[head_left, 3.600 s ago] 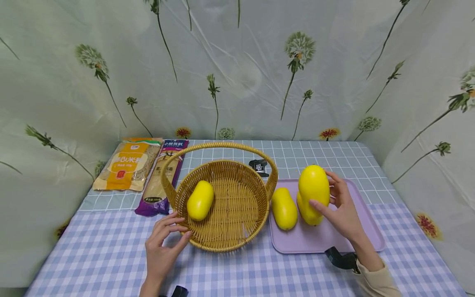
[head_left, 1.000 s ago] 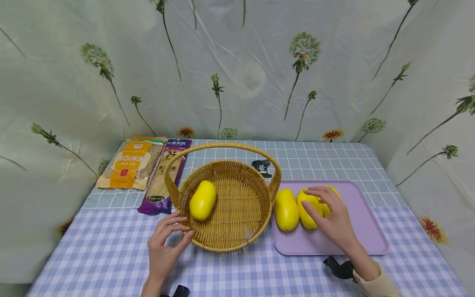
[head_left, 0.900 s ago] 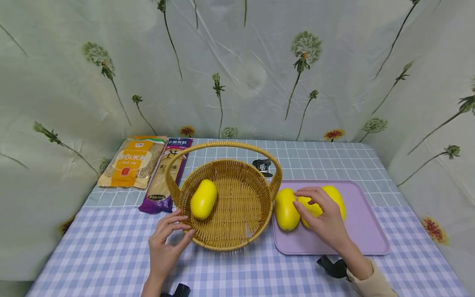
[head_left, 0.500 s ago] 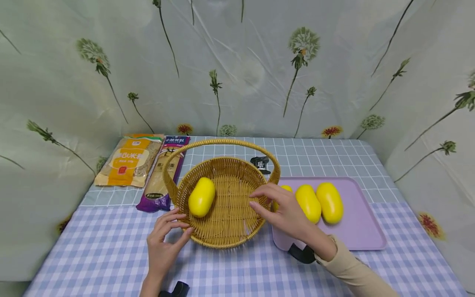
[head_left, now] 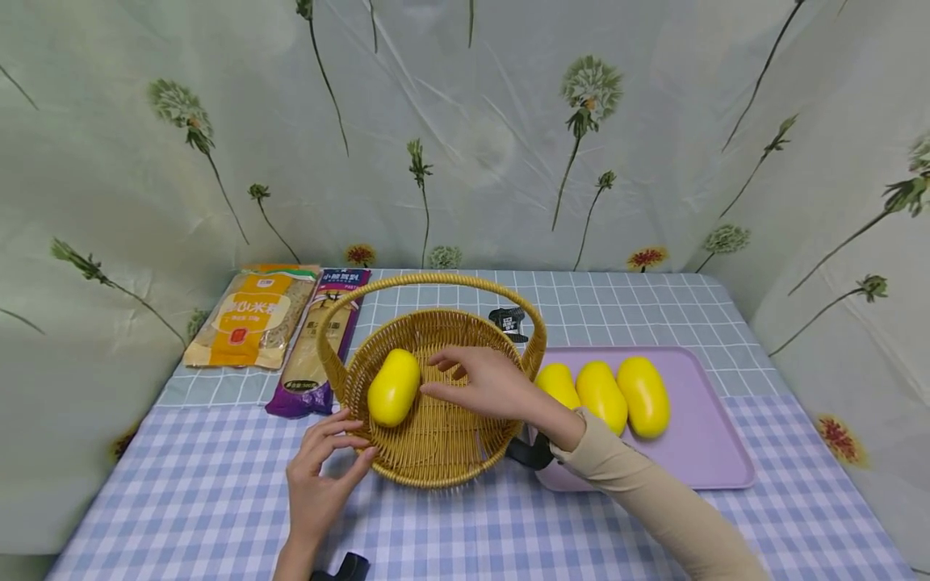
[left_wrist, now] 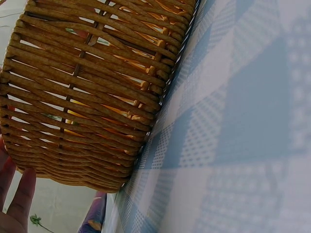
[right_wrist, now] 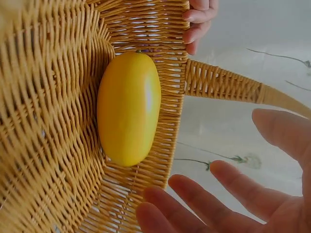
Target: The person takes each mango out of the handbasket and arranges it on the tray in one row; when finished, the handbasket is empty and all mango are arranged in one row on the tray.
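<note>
A round wicker basket (head_left: 450, 476) with a tall handle stands on the checked cloth. Inside it, at the left, lies a smooth yellow oblong melon-like fruit (head_left: 394, 388). My left hand (head_left: 320, 476) holds the basket's left front rim, fingertips and thumb at the edge. Reaching over the basket, my right hand (head_left: 483, 381) has its fingers spread and holds nothing. Its fingertips are just right of the fruit, and the right wrist view shows a gap between the fruit (right_wrist: 129, 109) and the fingers. Three similar yellow fruits (head_left: 643, 397) lie side by side on a lilac tray (head_left: 708, 452).
An orange-labelled bag of grain (head_left: 250, 319) and a purple pasta packet (head_left: 308, 363) lie left of the basket. A small black packet (head_left: 508, 323) is behind its right side. The basket handle (head_left: 432, 278) arches above the right hand. A flowered curtain hangs behind the table.
My right hand, which held a fruit over the tray, has left it there beside the other two. Emptied, it has moved left over the basket. The left hand stays at the rim.
</note>
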The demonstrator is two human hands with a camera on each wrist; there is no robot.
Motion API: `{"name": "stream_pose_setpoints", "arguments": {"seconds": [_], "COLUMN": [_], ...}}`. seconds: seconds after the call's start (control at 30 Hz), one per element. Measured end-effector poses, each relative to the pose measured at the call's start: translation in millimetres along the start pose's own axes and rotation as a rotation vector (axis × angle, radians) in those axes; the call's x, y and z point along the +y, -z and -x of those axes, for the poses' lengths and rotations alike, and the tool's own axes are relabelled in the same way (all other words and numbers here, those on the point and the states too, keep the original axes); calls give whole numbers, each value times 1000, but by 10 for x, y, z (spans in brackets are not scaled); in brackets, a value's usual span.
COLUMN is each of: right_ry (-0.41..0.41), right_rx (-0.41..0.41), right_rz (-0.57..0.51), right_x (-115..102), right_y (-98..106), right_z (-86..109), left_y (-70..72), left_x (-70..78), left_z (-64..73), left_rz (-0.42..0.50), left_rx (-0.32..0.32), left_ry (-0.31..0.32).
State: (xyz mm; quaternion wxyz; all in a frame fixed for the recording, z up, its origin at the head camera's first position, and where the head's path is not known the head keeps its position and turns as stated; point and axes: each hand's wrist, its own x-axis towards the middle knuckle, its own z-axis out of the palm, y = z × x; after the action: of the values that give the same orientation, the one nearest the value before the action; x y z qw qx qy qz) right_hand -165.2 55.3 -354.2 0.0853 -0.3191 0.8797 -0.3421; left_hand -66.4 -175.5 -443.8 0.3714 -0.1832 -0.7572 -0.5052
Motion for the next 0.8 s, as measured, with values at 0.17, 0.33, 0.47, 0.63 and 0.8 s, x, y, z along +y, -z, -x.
{"name": "stream_pose_setpoints", "arguments": {"seconds": [0.17,0.33,0.47,0.63,0.8], "right_ry": [-55,-111,-136,-156,-194], "right_rx": [-79,-161,-204,-236,-233], "right_rz": [-11,22,62,77,38], "right_x": [-3,1,-6,0,-10], "right_y": [-72,-159,-230,-311,-363], "right_z": [-157,-301,-389,-457,-486], "left_y": [4,3,3,4,6], "left_x": [3,4,4,10,13], "left_z": [6,-4,-7,-3,1], "left_rz": [-1,-1,3,0,4], "left_rx": [-5,-9,-8,-9,-10], "left_ry": [5,9,6,11,22]}}
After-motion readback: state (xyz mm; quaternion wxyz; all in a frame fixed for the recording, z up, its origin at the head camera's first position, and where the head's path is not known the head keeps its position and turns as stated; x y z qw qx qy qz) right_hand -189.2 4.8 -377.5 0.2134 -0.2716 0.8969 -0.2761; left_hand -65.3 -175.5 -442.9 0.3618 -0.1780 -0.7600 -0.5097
